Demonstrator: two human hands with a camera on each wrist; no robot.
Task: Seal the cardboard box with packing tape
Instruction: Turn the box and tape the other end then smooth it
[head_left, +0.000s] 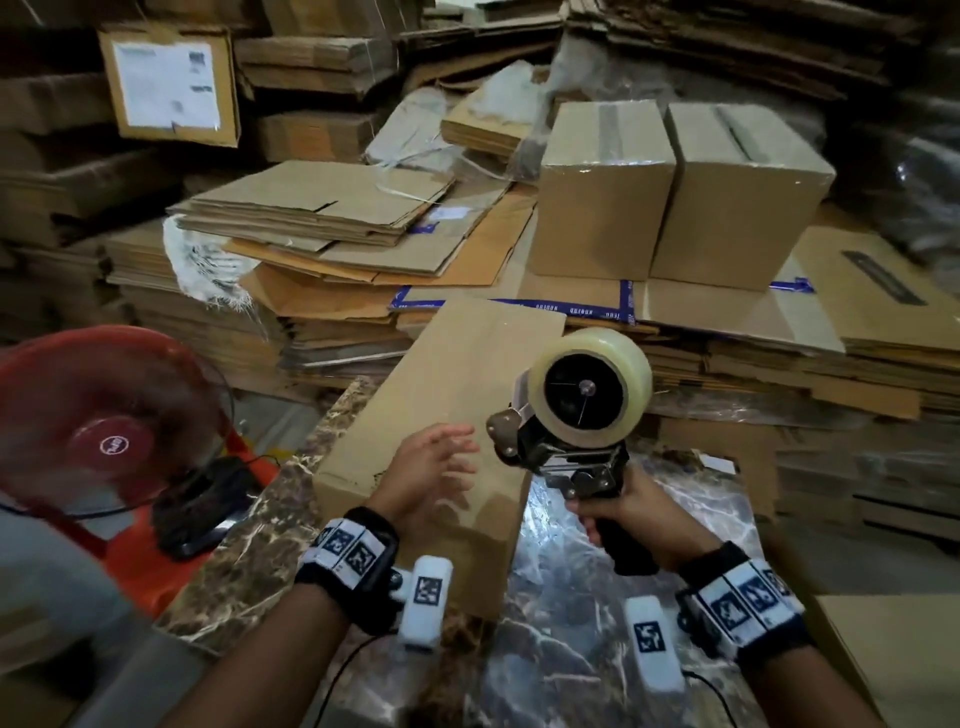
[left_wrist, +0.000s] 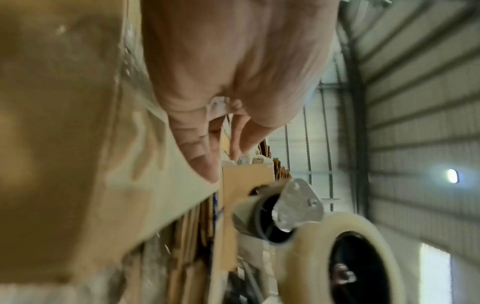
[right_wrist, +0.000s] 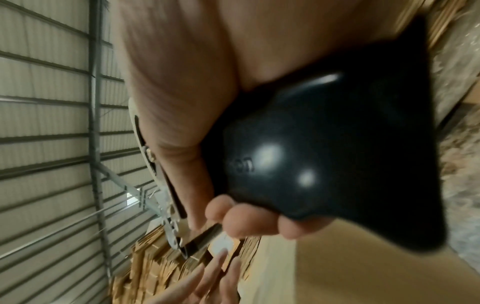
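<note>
red fan at left; two taped boxes on flattened cardboard.

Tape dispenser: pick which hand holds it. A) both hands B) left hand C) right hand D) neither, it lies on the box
C: the right hand curls round the black handle of the tape dispenser, lifted above the cardboard box, while the left hand is open beside it.

dim, warm light fills the head view, with dark, bent corners and glare on the glossy tabletop. both wrist views are motion-blurred and soft. a small lamp glows on the left wrist view's wall.
</note>
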